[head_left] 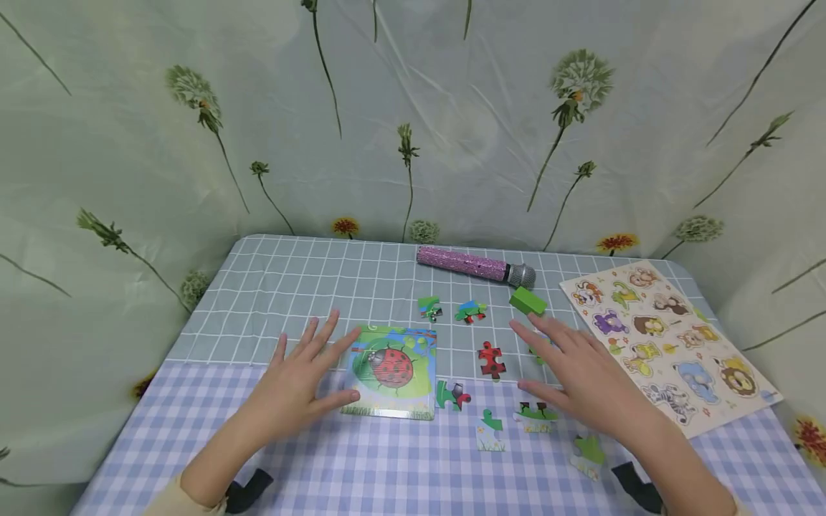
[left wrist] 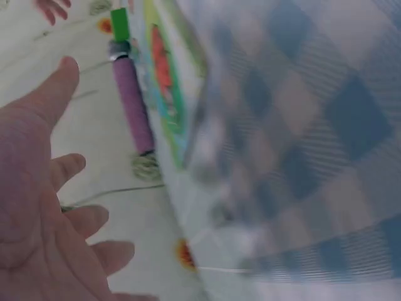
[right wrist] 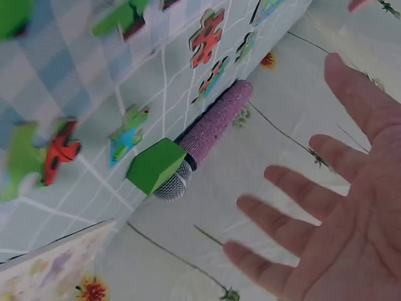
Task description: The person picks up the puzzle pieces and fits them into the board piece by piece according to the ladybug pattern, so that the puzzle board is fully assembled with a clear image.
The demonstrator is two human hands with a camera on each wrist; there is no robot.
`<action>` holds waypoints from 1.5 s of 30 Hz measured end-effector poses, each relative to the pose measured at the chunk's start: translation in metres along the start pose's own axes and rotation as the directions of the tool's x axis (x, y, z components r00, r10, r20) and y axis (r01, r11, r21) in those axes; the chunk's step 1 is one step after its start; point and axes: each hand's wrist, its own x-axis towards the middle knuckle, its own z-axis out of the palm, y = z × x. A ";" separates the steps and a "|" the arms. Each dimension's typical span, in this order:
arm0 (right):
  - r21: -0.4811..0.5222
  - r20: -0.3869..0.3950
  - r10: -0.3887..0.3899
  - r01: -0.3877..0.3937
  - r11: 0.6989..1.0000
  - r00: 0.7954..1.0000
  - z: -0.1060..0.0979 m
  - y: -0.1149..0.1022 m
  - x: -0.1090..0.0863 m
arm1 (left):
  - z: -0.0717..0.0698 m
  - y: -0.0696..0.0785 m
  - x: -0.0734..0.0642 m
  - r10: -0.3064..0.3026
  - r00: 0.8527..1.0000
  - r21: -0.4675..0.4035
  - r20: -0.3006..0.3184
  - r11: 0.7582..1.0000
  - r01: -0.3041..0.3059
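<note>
My left hand [head_left: 298, 387], fingers spread, is over the left edge of a square ladybug puzzle board [head_left: 390, 373] and holds nothing. To the right, my right hand [head_left: 590, 376] also spreads its fingers above the table with nothing in them. Loose puzzle pieces lie between and below the hands: a red spotted piece [head_left: 492, 360], a green piece with grey and red [head_left: 453, 395], a flower-edged piece [head_left: 490, 431] and several others. One green piece [head_left: 538, 351] is partly hidden by the right hand. Near its fingertips sits a green block [head_left: 528, 301].
A pink glittery microphone [head_left: 474, 265] lies at the table's back edge. An animal picture board [head_left: 671, 344] rests on the right side. Grey grid cloth covers the back of the table, with a checkered cloth [head_left: 361, 466] in front. A flower-printed curtain [head_left: 477, 129] hangs behind.
</note>
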 end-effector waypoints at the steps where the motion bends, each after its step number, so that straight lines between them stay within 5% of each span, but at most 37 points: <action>1: -0.002 -0.004 -0.021 0.021 1.000 1.000 0.000 0.000 0.007 | 0.002 -0.003 0.001 -0.003 1.000 -0.028 0.017 1.000 0.003; 10: 0.056 0.015 -0.111 0.110 0.992 0.994 0.013 -0.002 0.073 | 0.018 -0.019 0.002 -0.030 0.990 -0.191 0.136 0.980 0.056; 19: 0.149 0.134 -0.105 0.085 0.985 0.985 0.034 -0.012 0.125 | 0.026 -0.022 -0.001 -0.061 0.976 -0.194 0.207 0.976 0.102; 27: 0.219 0.191 -0.077 0.034 0.975 0.979 0.052 -0.017 0.152 | 0.029 -0.020 -0.004 -0.089 0.977 -0.153 0.192 0.981 0.119; 45: 0.222 0.184 -0.132 0.089 0.971 0.974 0.069 -0.025 0.177 | 0.035 -0.010 -0.007 -0.143 0.980 -0.128 0.140 0.979 0.161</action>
